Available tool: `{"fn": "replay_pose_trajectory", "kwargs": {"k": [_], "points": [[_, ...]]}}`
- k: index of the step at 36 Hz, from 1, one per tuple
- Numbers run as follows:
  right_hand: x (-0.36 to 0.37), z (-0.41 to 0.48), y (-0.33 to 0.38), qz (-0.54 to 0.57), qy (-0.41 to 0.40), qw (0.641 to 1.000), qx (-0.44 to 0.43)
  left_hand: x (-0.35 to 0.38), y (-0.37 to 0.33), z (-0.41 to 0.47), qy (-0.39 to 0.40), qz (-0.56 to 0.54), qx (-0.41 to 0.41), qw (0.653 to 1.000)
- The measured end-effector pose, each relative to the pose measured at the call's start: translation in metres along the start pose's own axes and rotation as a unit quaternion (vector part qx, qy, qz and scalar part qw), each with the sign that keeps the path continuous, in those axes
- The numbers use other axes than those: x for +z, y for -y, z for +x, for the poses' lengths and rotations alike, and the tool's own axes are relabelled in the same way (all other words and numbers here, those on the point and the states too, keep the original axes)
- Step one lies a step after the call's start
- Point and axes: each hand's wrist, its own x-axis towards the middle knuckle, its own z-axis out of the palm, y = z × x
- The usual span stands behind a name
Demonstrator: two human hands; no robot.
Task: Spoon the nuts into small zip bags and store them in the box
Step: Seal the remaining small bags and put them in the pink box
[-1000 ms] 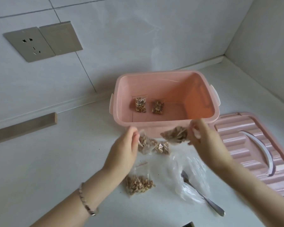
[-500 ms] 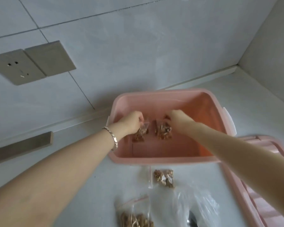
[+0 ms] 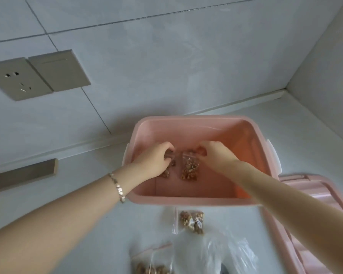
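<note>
A: What changed in the last second?

B: A second ago both hands were out over the tabletop in front of the box, each pinching a small filled bag. Now both are down inside the pink box, over the left half of its floor.

A: And the grips?

B: The left hand is curled shut on a zip bag of nuts, mostly hidden under its fingers. The right hand pinches the top edge of a second zip bag, which already lies flat on the floor beside the first. Half a second ago the hands sat in nearly the same spot, so I judge these two bags are being set down rather than carried.

A: Were other bags already in there?

B: Two lay there a second ago (under the hands I cannot now tell which is which).

A: What remains?

B: One filled bag lies on the tabletop just in front of the box's near wall, another at the picture's lower edge, next to a crumpled clear bag. The pink lid rests right of the box. So storing looks roughly half done.
</note>
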Motion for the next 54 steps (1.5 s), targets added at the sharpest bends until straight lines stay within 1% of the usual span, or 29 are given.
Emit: {"fn": "replay_pose_trajectory", "kwargs": {"k": [2,4,6,8,9,11,14,16,18,20,25,27,30,33,36,38,41,46,48,50,52,54], "points": [[-0.011,-0.027,0.013,0.026,-0.027,0.999,-0.031,-0.006,-0.009,-0.034,-0.056,-0.008,0.044,0.997],[-0.019,-0.060,0.029,0.055,-0.050,0.996,-0.058,-0.003,-0.010,-0.069,-0.100,-0.053,0.089,0.990],[-0.021,-0.095,0.045,0.086,-0.076,0.990,-0.084,0.007,-0.007,-0.106,-0.119,-0.104,0.138,0.978],[-0.016,-0.127,0.057,0.108,-0.091,0.982,-0.121,0.023,0.001,-0.140,-0.124,-0.111,0.171,0.971],[-0.009,-0.139,0.059,0.113,-0.087,0.980,-0.137,0.033,0.007,-0.155,-0.117,-0.112,0.171,0.972],[0.012,-0.158,0.060,0.109,-0.057,0.982,-0.142,0.058,0.022,-0.178,-0.088,-0.116,0.133,0.980],[0.052,-0.168,0.051,0.043,0.001,0.992,-0.120,0.097,0.050,-0.196,-0.031,-0.105,0.027,0.994],[0.080,-0.165,0.041,-0.026,0.055,0.995,-0.084,0.119,0.066,-0.204,-0.003,-0.112,-0.053,0.992],[0.104,-0.161,0.030,-0.074,0.093,0.992,-0.042,0.133,0.076,-0.208,0.010,-0.125,-0.107,0.986],[0.122,-0.156,0.022,-0.107,0.104,0.989,-0.015,0.142,0.081,-0.209,0.010,-0.135,-0.132,0.982],[0.147,-0.146,0.028,-0.165,0.083,0.982,0.033,0.151,0.085,-0.202,0.012,-0.156,-0.171,0.973],[0.154,-0.143,0.034,-0.199,0.082,0.976,0.042,0.152,0.086,-0.200,0.018,-0.151,-0.179,0.972],[0.160,-0.142,0.039,-0.230,0.078,0.970,0.033,0.154,0.088,-0.195,0.009,-0.137,-0.188,0.973],[0.161,-0.142,0.038,-0.202,0.044,0.977,0.042,0.154,0.090,-0.194,0.005,-0.116,-0.196,0.974],[0.158,-0.144,0.035,-0.159,0.019,0.986,0.050,0.154,0.094,-0.196,-0.005,-0.130,-0.206,0.970],[0.156,-0.147,0.031,-0.151,0.014,0.988,0.038,0.154,0.096,-0.197,-0.017,-0.133,-0.205,0.970],[0.155,-0.152,0.028,-0.129,-0.001,0.992,0.012,0.154,0.096,-0.201,-0.031,-0.144,-0.181,0.972],[0.139,-0.159,0.033,-0.046,-0.074,0.996,-0.017,0.142,0.090,-0.208,-0.049,-0.203,-0.161,0.965],[0.126,-0.162,0.034,-0.008,-0.085,0.996,-0.008,0.131,0.083,-0.213,-0.047,-0.223,-0.132,0.965],[0.110,-0.164,0.036,0.049,-0.079,0.996,0.007,0.116,0.076,-0.216,-0.057,-0.219,-0.097,0.969],[0.091,-0.165,0.039,0.120,-0.076,0.990,0.009,0.094,0.068,-0.217,-0.080,-0.211,-0.069,0.972],[0.066,-0.166,0.044,0.171,-0.093,0.981,-0.007,0.066,0.055,-0.214,-0.117,-0.207,-0.035,0.971]]}}
